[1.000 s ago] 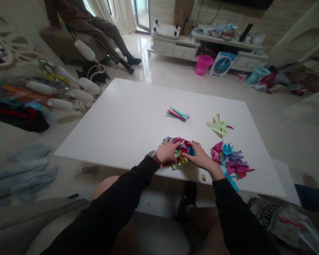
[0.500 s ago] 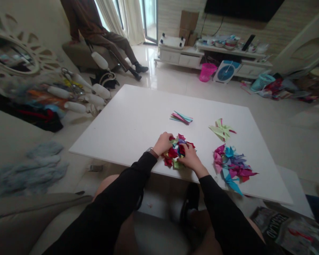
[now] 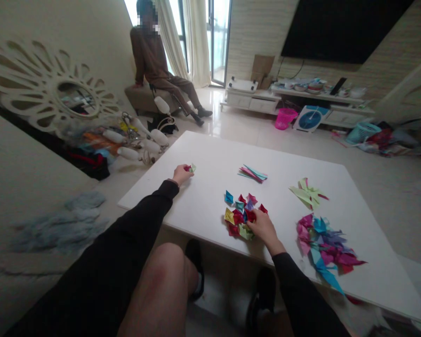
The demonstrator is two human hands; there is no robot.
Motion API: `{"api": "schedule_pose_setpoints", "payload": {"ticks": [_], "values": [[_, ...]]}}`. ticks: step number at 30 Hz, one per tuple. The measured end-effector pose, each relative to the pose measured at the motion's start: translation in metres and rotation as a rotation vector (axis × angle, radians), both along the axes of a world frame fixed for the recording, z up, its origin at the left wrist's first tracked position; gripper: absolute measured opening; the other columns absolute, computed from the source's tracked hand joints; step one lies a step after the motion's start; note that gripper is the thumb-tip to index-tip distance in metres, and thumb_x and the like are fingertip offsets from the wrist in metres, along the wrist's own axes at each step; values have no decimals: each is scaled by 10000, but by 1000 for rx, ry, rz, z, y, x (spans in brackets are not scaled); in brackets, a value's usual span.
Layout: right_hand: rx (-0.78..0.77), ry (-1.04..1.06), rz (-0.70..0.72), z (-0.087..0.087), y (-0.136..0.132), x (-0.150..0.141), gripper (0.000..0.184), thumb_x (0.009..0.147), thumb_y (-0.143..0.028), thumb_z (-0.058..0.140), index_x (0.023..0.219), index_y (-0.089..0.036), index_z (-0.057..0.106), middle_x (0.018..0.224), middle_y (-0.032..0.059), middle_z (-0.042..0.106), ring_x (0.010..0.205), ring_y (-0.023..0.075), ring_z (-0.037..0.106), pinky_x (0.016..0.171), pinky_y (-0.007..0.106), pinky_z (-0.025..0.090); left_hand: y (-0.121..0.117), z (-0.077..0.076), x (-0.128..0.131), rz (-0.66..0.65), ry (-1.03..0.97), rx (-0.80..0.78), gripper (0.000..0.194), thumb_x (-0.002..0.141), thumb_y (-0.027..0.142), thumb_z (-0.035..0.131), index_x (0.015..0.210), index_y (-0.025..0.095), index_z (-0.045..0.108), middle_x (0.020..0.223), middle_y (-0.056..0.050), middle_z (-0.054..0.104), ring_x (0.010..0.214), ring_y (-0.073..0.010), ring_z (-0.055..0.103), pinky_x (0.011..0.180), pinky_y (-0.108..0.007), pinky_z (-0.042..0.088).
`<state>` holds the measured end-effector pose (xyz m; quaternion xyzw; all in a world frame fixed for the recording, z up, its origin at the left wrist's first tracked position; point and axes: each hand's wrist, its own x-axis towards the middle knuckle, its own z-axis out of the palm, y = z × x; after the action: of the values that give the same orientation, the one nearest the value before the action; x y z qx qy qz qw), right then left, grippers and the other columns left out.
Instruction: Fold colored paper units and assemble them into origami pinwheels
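My left hand (image 3: 183, 174) is closed on small folded paper pieces (image 3: 192, 168), red and pale green, at the left part of the white table (image 3: 203, 196). Close to the front edge lies a loose pile of folded paper pieces (image 3: 239, 216) in red, yellow, blue, green and purple. My right hand (image 3: 264, 227) reaches into the right side of this pile, its fingers bent round a dark red piece (image 3: 251, 214). Whether that piece is lifted, I cannot tell. Fingertips of both hands are partly hidden by the paper.
Farther back lie a stack of paper strips (image 3: 253, 173) and green folded paper (image 3: 308, 193). A heap of pink, blue and purple origami (image 3: 326, 243) is at the right. A person (image 3: 154, 61) sits beyond the table, near a lamp with white shades (image 3: 149, 140).
My left hand has moved from the pile to the left, carrying folded paper. My right hand stays at the pile. The view has tilted up and turned left.
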<state>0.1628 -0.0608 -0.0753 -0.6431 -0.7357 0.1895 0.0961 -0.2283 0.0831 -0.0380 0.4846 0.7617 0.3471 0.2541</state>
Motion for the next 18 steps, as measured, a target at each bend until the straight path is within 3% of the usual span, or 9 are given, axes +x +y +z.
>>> {"api": "schedule_pose_setpoints", "payload": {"ticks": [4,7,9,12,14,18], "values": [[47,32,10,-8,6,5,212,811,-261,642,1009,-189,663,1004,95,698,946,237,644,844,323,471,32,-6,-17,41,6,12,362,654,196,803,995,127,704,985,-85,730,942,-210,664,911,-340,519],[79,100,12,-10,8,8,216,805,-265,632,1006,-194,667,1013,91,710,920,234,653,841,332,479,50,-3,-13,8,-2,57,655,669,274,844,1272,130,631,1232,-148,664,1114,-236,638,1009,-353,496],[99,140,7,-8,8,9,211,809,-277,622,996,-194,672,1014,94,714,924,238,657,856,344,485,52,3,-5,-14,20,51,823,690,371,848,1424,175,532,1414,-188,541,1288,-305,557,1101,-426,444],[121,187,-26,-2,7,10,241,815,-326,621,1007,-191,673,1010,96,714,920,245,659,854,361,493,32,12,17,-31,118,-11,813,792,424,753,1515,237,432,1561,-186,381,1492,-387,338,1220,-544,276],[136,233,-46,3,6,10,269,816,-358,619,1022,-192,670,1009,92,714,909,245,658,843,366,494,3,15,42,-184,214,-30,851,806,385,738,1557,239,365,1609,-187,323,1547,-399,230,1248,-583,191],[180,330,-83,15,5,10,295,818,-414,618,1007,-193,665,1001,91,716,898,247,653,834,371,490,-77,13,112,-882,309,-164,1148,633,531,888,1598,333,299,1698,-194,144,1554,-489,142,1196,-685,231]]}}
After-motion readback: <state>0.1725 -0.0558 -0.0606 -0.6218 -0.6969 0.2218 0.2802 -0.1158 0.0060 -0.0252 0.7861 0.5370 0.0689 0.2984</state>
